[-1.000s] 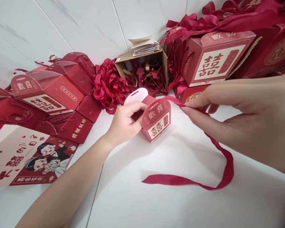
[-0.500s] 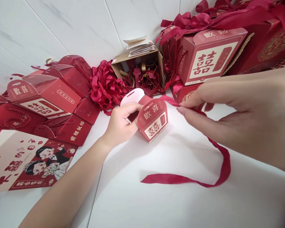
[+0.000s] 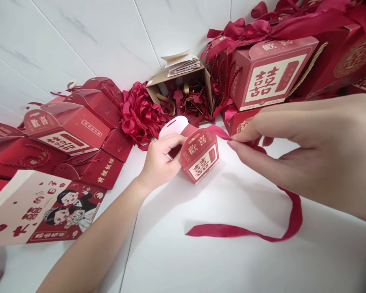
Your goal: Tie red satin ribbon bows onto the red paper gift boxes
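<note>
A small red gift box (image 3: 200, 162) with double-happiness lettering sits on the white table, its two rounded flaps raised apart. My left hand (image 3: 162, 160) grips it from the left, thumb and fingers closed about the near flap; some fingertips are hidden behind it. Close by on the right, my right hand (image 3: 295, 146) pinches a dark red ribbon (image 3: 295, 217) between thumb and forefinger. The ribbon runs from the flap's slot area to those fingertips, then passes behind the hand and curls loosely over the table. Where its other end lies at the box is hidden.
Red gift boxes (image 3: 76, 126) are stacked on the left, with an illustrated paper bag (image 3: 64, 211) before them. Behind are a ribbon heap (image 3: 142, 114) and an open carton (image 3: 158, 91) of red tags. More boxes (image 3: 273, 77) with bows stand right, against the tiled wall (image 3: 103, 32).
The whole view has shifted slightly, so things appear a little further right. Both hands keep their holds on the box and the ribbon, with hardly any movement between them.
</note>
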A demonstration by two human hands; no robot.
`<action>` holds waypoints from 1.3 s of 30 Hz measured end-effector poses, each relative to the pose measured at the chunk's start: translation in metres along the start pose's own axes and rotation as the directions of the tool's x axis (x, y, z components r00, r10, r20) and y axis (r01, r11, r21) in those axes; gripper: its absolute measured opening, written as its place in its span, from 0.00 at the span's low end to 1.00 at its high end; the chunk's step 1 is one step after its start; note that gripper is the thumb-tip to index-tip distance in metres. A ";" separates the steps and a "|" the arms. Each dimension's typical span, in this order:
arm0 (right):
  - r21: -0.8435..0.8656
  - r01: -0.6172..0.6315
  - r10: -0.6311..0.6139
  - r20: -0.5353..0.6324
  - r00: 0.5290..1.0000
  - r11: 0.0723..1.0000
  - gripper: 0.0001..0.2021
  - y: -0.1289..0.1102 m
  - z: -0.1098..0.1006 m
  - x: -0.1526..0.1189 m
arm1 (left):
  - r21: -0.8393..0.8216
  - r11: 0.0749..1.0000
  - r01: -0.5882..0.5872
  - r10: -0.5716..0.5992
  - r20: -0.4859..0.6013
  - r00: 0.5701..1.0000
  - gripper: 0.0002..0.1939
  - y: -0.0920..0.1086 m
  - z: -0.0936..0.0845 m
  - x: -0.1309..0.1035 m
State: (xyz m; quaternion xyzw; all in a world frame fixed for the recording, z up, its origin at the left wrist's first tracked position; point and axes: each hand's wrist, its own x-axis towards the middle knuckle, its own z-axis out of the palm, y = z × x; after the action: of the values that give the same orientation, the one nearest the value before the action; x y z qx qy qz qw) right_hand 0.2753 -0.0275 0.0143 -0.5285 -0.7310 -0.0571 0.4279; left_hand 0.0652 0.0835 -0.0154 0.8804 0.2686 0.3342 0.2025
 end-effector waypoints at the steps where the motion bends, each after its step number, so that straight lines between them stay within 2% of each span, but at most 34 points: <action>1: -0.056 0.048 -0.049 -0.021 0.999 0.997 0.07 -0.001 0.001 -0.001 | -0.007 1.000 -0.004 0.004 0.003 1.000 0.06 0.000 0.000 0.000; 3: -0.158 0.107 -0.113 -0.025 0.993 0.982 0.11 -0.005 0.002 -0.002 | -0.016 1.000 -0.016 0.016 0.002 1.000 0.05 0.000 -0.001 0.000; 5: -0.191 0.075 -0.077 -0.001 0.997 0.979 0.13 -0.010 0.002 -0.003 | -0.016 1.000 -0.023 0.023 -0.001 1.000 0.05 0.000 -0.001 0.000; 7: -0.193 0.061 -0.061 0.005 0.998 0.979 0.14 -0.013 0.002 -0.004 | -0.011 1.000 -0.021 0.021 0.005 1.000 0.05 0.000 0.000 0.000; 12: -0.148 0.137 -0.139 -0.004 0.990 0.979 0.12 -0.012 0.004 -0.005 | -0.012 1.000 -0.009 0.010 0.007 1.000 0.06 0.001 0.000 0.000; 19: -0.127 0.147 -0.142 0.043 0.989 0.981 0.12 -0.008 0.010 -0.006 | -0.021 0.999 -0.033 0.033 0.009 0.999 0.05 0.000 0.001 0.000; 29: -0.122 0.185 -0.154 0.227 0.962 0.975 0.11 -0.006 0.017 -0.010 | -0.016 0.999 -0.046 0.046 0.011 0.999 0.05 -0.001 0.002 -0.001; 35: -0.170 0.246 -0.198 0.258 0.946 0.954 0.11 -0.003 0.015 -0.010 | -0.006 0.998 -0.058 0.058 0.010 0.998 0.05 -0.002 0.001 -0.001; 39: -0.247 0.302 -0.240 0.251 0.938 0.921 0.14 -0.002 0.012 -0.010 | -0.006 0.998 -0.055 0.055 0.010 0.998 0.05 -0.001 0.001 -0.001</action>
State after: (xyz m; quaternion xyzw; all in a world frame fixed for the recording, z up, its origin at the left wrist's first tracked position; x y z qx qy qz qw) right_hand 0.2673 -0.0290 0.0010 -0.4802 -0.8237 -0.1620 0.2543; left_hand 0.0649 0.0834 -0.0173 0.8886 0.2422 0.3360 0.1970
